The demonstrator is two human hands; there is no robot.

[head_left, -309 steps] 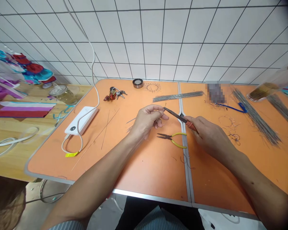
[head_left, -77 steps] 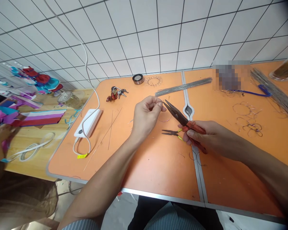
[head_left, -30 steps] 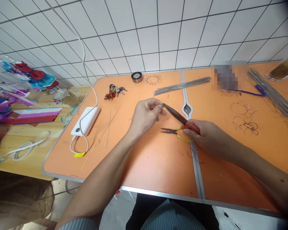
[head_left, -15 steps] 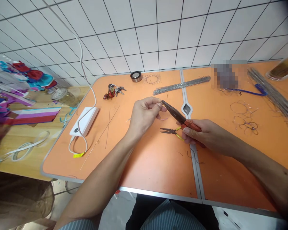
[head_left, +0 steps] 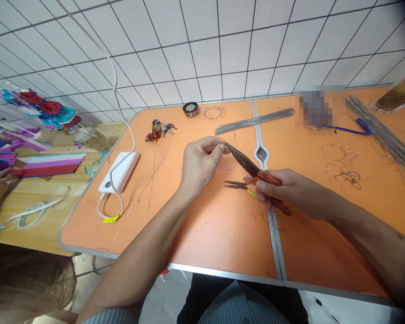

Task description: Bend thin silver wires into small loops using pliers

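Lower red handle of the long-nose pliers [head_left: 246, 162] has swung out past the right hand [head_left: 290, 191], which holds both handles in a loose sideways grip. The pliers' narrow jaws point at the pinched fingertips [head_left: 221, 147] of the left hand [head_left: 199, 157], just beside them; whatever those fingertips hold is too thin to tell. Both forearms reach inward over the orange table [head_left: 205, 243], above yellow-handled pliers [head_left: 236, 184] lying just below the red pair.

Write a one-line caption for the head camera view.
Right hand grips red-handled long-nose pliers, tips at the pinching left hand, yellow-handled pliers lying below on an orange table.
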